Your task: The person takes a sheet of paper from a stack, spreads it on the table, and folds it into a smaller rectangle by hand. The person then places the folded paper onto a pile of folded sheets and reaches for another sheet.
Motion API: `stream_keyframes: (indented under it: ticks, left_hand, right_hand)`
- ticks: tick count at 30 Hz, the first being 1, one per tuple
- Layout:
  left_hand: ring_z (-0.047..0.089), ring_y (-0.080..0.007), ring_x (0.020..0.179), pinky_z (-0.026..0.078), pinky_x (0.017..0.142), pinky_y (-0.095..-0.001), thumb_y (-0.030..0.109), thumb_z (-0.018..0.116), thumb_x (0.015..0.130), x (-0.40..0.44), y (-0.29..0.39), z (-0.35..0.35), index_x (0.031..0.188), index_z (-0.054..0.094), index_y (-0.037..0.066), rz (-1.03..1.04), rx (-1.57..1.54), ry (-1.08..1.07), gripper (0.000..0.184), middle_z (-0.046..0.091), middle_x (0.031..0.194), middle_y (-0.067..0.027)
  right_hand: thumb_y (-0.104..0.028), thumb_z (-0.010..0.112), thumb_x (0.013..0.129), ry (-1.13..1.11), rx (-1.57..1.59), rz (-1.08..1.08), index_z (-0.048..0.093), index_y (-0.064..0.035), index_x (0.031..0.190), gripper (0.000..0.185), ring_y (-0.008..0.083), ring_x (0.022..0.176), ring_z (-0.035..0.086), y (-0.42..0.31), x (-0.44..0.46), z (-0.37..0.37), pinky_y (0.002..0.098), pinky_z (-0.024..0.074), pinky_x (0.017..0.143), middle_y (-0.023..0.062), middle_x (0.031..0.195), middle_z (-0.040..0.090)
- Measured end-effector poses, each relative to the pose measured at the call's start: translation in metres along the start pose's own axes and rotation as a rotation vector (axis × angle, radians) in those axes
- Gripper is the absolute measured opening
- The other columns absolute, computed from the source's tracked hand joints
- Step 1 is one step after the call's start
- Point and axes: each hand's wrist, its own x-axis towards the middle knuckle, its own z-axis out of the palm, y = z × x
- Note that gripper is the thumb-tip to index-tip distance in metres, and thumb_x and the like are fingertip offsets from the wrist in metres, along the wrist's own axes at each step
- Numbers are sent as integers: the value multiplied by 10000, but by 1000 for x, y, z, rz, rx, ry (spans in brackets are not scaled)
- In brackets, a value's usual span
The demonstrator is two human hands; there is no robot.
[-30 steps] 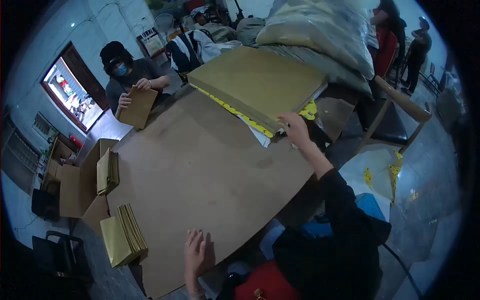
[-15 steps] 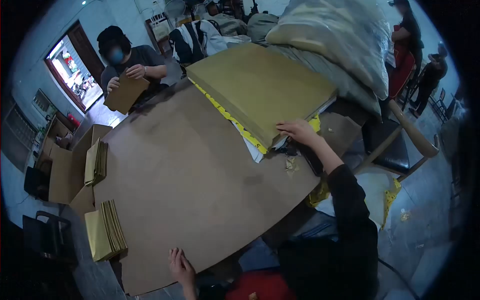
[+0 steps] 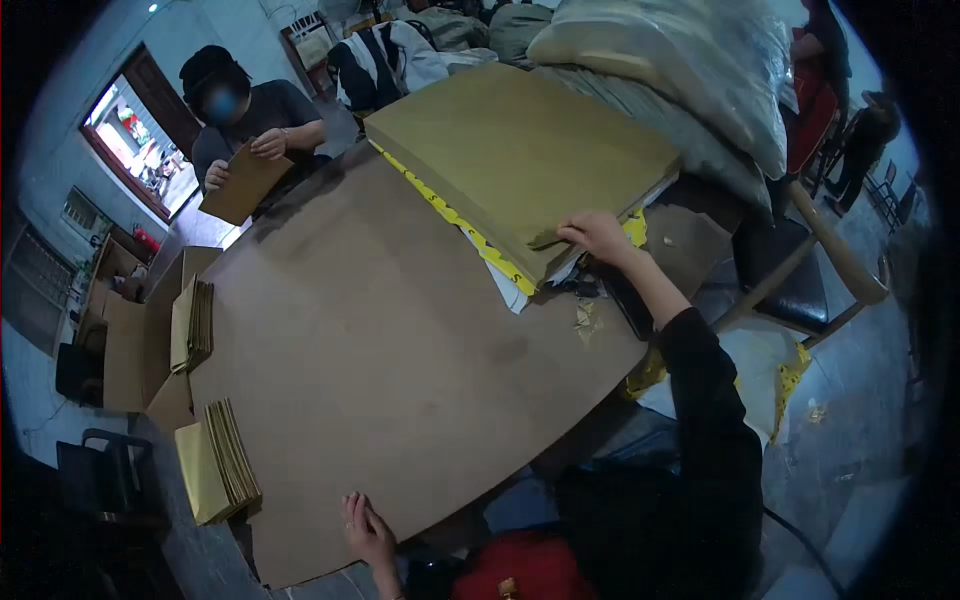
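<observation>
A thick stack of brown kraft paper [image 3: 520,150] lies at the far right of the cardboard-covered table [image 3: 370,360], on white wrapping with yellow printed edges [image 3: 455,222]. At its near corner my right hand [image 3: 597,237] is closed on the edge of the top sheet, which bends up slightly there. My left hand [image 3: 368,532] rests at the table's near edge, holding nothing, its fingers stretched out. Bundles of folded brown paper [image 3: 215,465] stand at the left edge, with another bundle [image 3: 192,325] behind them.
Across the table a person [image 3: 250,130] holds a brown folded piece [image 3: 248,185]. An open cardboard box [image 3: 130,345] stands at the left. Large filled plastic sacks [image 3: 670,80] are behind the stack. A wooden chair [image 3: 790,270] is at the right. Torn scraps [image 3: 588,318] lie near the stack.
My right hand has shifted up a little and now pinches the sheet's corner, which has lifted and curled. My left hand stays at the table edge. The view has tilted slightly.
</observation>
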Motion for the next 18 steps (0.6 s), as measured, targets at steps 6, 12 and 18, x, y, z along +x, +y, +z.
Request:
stream_keyframes:
  ticks: [6,12,18]
  left_hand:
    - [527,-342,1130,398,968,-433,27,511,877,1,0,1,1038,623,-8,-19,13,-5,200,605,1127,-157]
    - [524,-357,1128,405,961,-437,29,510,875,1,1,-1,1029,623,-20,7,27,-2,197,605,1122,-167]
    - [527,-369,1117,411,954,-436,29,509,871,0,0,1,1031,621,-22,-8,13,0,202,602,1122,-180]
  right_hand:
    - [-178,661,808,-74,181,206,643,-18,896,184,145,761,621,1,4,-7,279,473,664,71,796,650]
    - [-92,665,799,25,630,161,566,-13,1008,244,176,793,613,12,7,4,326,486,709,86,873,620]
    - [-61,624,824,-97,470,143,535,-14,1037,236,179,844,579,13,9,0,326,464,749,90,893,599]
